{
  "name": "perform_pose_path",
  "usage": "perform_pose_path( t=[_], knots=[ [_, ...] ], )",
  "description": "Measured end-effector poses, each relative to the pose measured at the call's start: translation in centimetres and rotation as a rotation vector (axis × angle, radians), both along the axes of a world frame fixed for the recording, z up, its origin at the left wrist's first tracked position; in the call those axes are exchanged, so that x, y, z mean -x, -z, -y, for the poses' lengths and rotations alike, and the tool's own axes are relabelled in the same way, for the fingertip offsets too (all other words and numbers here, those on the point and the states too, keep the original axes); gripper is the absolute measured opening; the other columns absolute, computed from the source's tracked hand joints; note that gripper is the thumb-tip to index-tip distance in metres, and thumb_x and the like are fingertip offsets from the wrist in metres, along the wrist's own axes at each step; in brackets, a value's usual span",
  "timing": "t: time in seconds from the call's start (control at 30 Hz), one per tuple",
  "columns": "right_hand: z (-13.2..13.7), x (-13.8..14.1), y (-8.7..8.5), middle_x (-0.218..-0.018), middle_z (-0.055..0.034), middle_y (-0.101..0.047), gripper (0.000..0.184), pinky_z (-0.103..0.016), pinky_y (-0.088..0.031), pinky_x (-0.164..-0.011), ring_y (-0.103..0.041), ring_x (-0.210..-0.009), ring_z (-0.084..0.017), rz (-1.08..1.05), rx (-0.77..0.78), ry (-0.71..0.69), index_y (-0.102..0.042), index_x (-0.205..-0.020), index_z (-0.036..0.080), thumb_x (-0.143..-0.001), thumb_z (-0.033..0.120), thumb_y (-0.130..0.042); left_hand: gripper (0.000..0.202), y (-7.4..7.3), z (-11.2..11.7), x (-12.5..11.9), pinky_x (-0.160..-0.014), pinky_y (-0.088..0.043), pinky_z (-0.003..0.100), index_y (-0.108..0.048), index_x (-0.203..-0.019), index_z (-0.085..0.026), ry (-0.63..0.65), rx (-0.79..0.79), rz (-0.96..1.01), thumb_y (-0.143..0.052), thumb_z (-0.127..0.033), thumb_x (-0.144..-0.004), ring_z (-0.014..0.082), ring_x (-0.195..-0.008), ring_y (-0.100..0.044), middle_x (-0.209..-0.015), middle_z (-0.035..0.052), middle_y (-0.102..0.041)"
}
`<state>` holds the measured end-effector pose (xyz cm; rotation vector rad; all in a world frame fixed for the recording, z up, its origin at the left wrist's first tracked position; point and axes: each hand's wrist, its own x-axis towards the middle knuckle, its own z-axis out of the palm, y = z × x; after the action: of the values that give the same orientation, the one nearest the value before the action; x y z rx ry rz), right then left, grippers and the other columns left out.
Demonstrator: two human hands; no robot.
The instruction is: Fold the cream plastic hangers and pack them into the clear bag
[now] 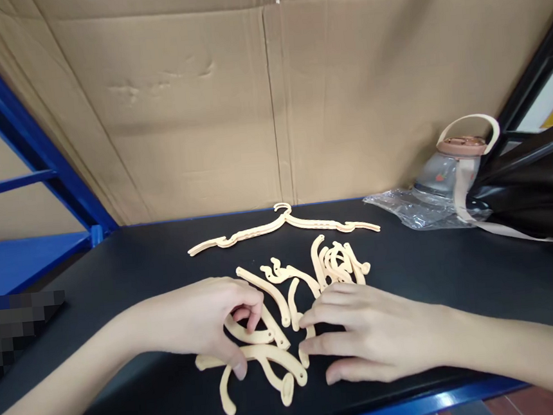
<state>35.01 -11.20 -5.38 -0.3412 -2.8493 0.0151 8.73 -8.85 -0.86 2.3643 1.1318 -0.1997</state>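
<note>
Cream plastic clothes hanger parts lie in a loose pile between my two hands. My left hand (213,319) is over the pile's left side, fingers curled and thumb apart from them. Its thumb touches a curved hanger arm (264,350); no piece is visibly gripped. My right hand (365,332) lies palm down at the pile's right side with fingers spread, its fingertips at a small curved piece (304,353) that they partly cover. Another hanger arm (269,291) lies just beyond. An assembled hanger (259,229) rests flat at the back, hook toward the cardboard.
Several more hanger parts (337,263) are heaped beyond my right hand. A bottle with a strap (447,170) stands at the back right beside a clear plastic bag (417,211) and a black bag (535,178). Cardboard (191,111) backs the black tabletop (131,265); a blue frame (42,131) borders the left.
</note>
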Motion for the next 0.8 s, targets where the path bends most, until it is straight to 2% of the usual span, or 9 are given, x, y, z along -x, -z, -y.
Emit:
perform_pose_path(
  t=[0.17,0.33,0.43,0.57,0.8],
  knots=[
    [-1.0,-0.8,-0.6,-0.110,-0.0077,-0.063,0.031,-0.032,-0.043,-0.084,-0.056,-0.094,-0.018,-0.081,0.012,0.040,-0.064,-0.109,0.017,-0.094,0.039,-0.049,0.021,0.5,-0.4,0.0,-0.054,-0.029,0.020,-0.050,-0.070,-0.021,-0.006,-0.084,0.038,-0.070,-0.024,-0.068,0.0102,-0.064,-0.041,-0.070,-0.0073,-0.047],
    [-4.0,-3.8,-2.2,-0.104,-0.0061,-0.066,0.022,-0.034,-0.042,-0.084,-0.057,-0.093,-0.018,-0.204,-0.102,0.308,-0.065,-0.103,0.018,-0.096,0.028,-0.047,0.014,0.3,-0.3,0.1,-0.056,-0.032,0.019,-0.050,-0.067,-0.021,0.011,-0.116,0.044,-0.063,-0.018,-0.071,0.0097,-0.064,-0.045,-0.070,-0.0070,-0.051],
    [-5.6,-5.2,-2.3,-0.097,-0.0065,-0.067,0.022,-0.035,-0.041,-0.080,-0.057,-0.088,-0.019,-0.215,-0.155,0.393,-0.065,-0.102,0.016,-0.096,0.027,-0.047,0.013,0.1,-0.1,-0.1,-0.061,-0.035,0.018,-0.051,-0.067,-0.021,0.017,-0.118,0.072,-0.062,-0.015,-0.072,0.0099,-0.070,-0.051,-0.075,-0.0060,-0.056],
    [-6.3,-5.5,-2.0,-0.093,-0.0062,-0.067,0.023,-0.034,-0.041,-0.078,-0.056,-0.085,-0.019,-0.196,-0.146,0.400,-0.066,-0.100,0.016,-0.096,0.027,-0.046,0.009,0.0,-0.1,-0.1,-0.065,-0.037,0.018,-0.055,-0.070,-0.021,0.025,-0.136,0.077,-0.061,-0.016,-0.075,0.0098,-0.073,-0.055,-0.082,-0.0055,-0.060],
    [-5.2,-4.4,-1.8,-0.090,-0.0036,-0.067,0.023,-0.032,-0.039,-0.080,-0.057,-0.083,-0.016,-0.168,-0.075,0.360,-0.065,-0.098,0.018,-0.097,0.030,-0.045,0.008,0.0,0.1,-0.2,-0.061,-0.035,0.019,-0.054,-0.073,-0.023,0.037,-0.221,0.062,-0.059,-0.021,-0.079,0.0094,-0.070,-0.053,-0.079,-0.0063,-0.059]
  ],
)
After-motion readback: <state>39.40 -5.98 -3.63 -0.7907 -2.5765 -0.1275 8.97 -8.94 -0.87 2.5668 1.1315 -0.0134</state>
